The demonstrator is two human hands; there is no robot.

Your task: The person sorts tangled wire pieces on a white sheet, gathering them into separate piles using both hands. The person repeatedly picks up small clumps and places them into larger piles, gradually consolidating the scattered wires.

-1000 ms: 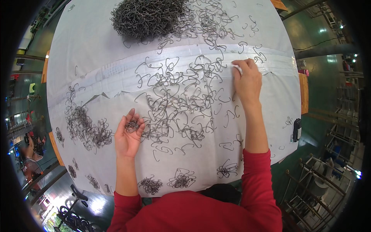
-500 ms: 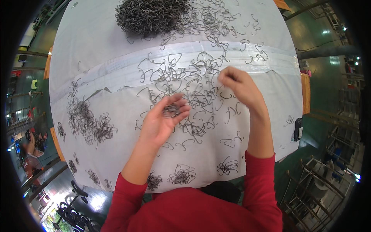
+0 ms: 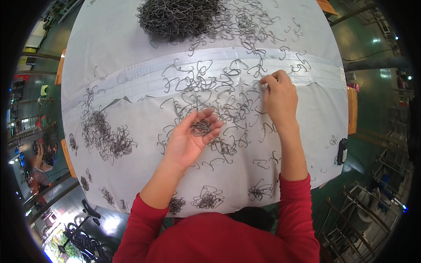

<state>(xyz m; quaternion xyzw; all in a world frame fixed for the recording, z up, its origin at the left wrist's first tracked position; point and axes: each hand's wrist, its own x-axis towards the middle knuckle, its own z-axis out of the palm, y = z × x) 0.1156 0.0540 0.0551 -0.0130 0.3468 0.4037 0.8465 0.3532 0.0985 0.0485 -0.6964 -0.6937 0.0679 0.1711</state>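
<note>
My left hand (image 3: pixel 186 138) is palm up over the middle of the table, its fingers curled around a small bunch of bent wire hooks (image 3: pixel 200 127). Farther right, my right hand (image 3: pixel 280 98) is palm down, with thumb and fingers pinched together at a thin wire hook near the silvery tape strip; the fingers partly hide it. Loose dark hooks (image 3: pixel 230 107) lie scattered and tangled on the white-covered table between and beyond both hands.
A big dense heap of hooks (image 3: pixel 177 17) sits at the far side. A looser pile (image 3: pixel 105 136) is on the left, and small bunches (image 3: pixel 208 198) line the near edge. A black object (image 3: pixel 342 151) stands at the right edge. Wheeled metal frames (image 3: pixel 359 208) are beyond the table.
My right hand has moved slightly to the right, its fingers now pinched at the tape strip. My left hand stays nearly in place, still holding its bunch of hooks. The view has shifted slightly.
</note>
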